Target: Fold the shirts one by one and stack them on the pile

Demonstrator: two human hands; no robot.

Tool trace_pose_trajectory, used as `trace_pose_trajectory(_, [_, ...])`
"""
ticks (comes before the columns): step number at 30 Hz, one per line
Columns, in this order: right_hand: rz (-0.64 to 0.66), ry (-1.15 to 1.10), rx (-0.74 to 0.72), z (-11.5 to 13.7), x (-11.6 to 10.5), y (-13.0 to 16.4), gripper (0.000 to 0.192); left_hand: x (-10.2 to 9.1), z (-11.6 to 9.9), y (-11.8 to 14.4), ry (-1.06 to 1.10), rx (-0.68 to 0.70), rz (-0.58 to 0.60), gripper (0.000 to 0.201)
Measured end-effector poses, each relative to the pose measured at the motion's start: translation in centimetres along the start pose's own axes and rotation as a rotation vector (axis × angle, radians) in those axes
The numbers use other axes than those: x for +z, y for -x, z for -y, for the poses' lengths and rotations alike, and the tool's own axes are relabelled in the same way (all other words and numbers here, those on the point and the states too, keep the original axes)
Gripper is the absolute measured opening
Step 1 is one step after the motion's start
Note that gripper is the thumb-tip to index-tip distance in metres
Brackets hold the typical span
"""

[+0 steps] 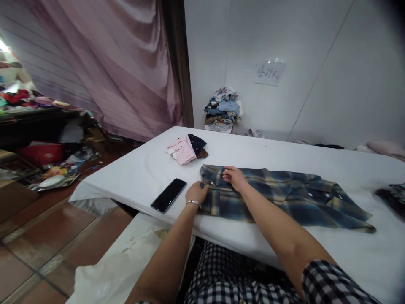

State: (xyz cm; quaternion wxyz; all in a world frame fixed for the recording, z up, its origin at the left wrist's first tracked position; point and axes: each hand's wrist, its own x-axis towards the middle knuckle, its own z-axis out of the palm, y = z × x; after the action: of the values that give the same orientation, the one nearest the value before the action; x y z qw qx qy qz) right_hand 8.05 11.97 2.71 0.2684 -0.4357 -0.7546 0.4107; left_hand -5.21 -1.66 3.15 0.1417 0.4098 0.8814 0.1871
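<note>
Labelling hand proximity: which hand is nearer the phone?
Left. The left hand is just to the right of the phone, at the plaid garment's left end; the right hand is farther right, beyond the left hand.

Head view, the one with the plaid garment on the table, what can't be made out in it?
In the head view:
- Plaid garment: partly hidden by the right forearm.
- Left hand: fingertips too small and blurred to tell their grip.
- Dark cloth: cut off by the right edge.
</note>
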Motion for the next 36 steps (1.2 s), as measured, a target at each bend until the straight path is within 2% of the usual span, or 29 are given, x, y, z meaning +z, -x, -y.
trace_pose_trajectory(4, [-0.025,0.004,-0.071,0.1,-0.5,0.3,0.032,-0.1,0.0,0.1,0.019,0.007,0.005,0.042])
trace_pose_trajectory(7, [0.059,0.271,-0.168,1.2,0.4,0.5,0.036,-0.1,0.1,0.1,0.029,0.001,-0.002,0.042])
trace_pose_trajectory(10, [0.126,0.465,-0.089,1.9,1.2,0.3,0.024,0.0,0.2,0.1,0.021,0.006,-0.004,0.042])
trace_pose_trajectory(12, [0.115,0.442,-0.051,1.8,1.3,-0.2,0.014,0.0,0.3,0.1,0.022,0.017,-0.003,0.040])
trace_pose_trajectory(17, [0.071,0.315,-0.062,0.3,-0.1,-1.0,0.031,-0.1,0.3,0.1,0.026,0.020,0.007,0.040])
trace_pose_trajectory(20, [0.072,0.273,-0.087,-0.4,-0.8,-0.5,0.032,-0.2,0.3,0.1,0.025,0.014,0.015,0.039])
trace_pose_trajectory(22, [0.067,0.280,-0.153,-0.7,-0.7,0.2,0.034,-0.1,0.4,0.0,0.041,0.018,0.013,0.039])
trace_pose_trajectory(24, [0.142,0.358,-0.273,-0.6,-0.2,1.2,0.037,0.1,0.6,-0.2,0.075,0.017,-0.001,0.039])
trace_pose_trajectory(26, [0.280,0.491,-0.370,-0.3,0.5,2.5,0.044,0.2,0.9,-0.5,0.122,0.012,-0.022,0.040])
trace_pose_trajectory(28, [0.384,0.588,-0.363,0.2,1.0,3.6,0.050,0.2,1.0,-0.8,0.179,-0.006,-0.025,0.043])
trace_pose_trajectory(33, [0.356,0.633,-0.334,0.8,0.9,5.2,0.056,-0.6,1.0,-1.5,0.256,-0.050,0.039,0.050])
trace_pose_trajectory(36, [0.430,0.615,-0.317,0.7,-0.1,5.3,0.056,-1.2,0.5,-1.7,0.193,-0.032,0.065,0.056])
